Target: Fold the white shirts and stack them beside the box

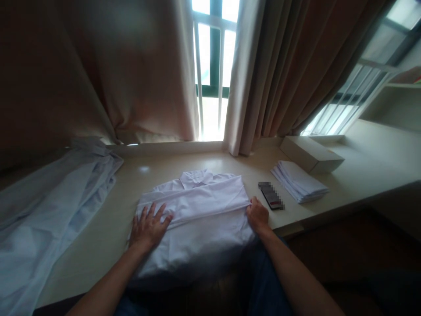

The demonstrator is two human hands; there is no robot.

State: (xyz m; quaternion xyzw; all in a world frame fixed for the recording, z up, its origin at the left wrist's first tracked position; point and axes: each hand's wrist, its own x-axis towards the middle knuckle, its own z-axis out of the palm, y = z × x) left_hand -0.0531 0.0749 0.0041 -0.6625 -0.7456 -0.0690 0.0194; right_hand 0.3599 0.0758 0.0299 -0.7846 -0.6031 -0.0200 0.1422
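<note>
Your white shirt (pixel 219 193) lies mid-desk, collar twd the back edge, lower part running past the front edge of the desk (pixel 95 237) twd your lap, prob. b/c the surface is too shallow for its full length. Your L hand (pixel 149 226) is spread palm-down on the shirt's left part, gripping nothing; looks like it's there to pin the cloth & stop it sliding. Your R hand (pixel 258 216) is curled tight, pinching the right end of a fold that runs side to side below the collar, prob. to hold that line straight & taut b/w both hands. Can't tell if that top layer is a sleeve or the body. Just beyond your R hand, near the front edge, is a dark flat item (pixel 271 196), pixelated so can't ID it, off the cloth & prob. out of the way. Farther right, a folded white stack (pixel 301 181) sits w/ a pale box (pixel 312 153) behind it, nearer the back edge; the stack seems set apart so it stays neat. Loose white garments (pixel 62 206) sprawl over the desk's left end, well clear of your L hand, so you've room to work.
</note>
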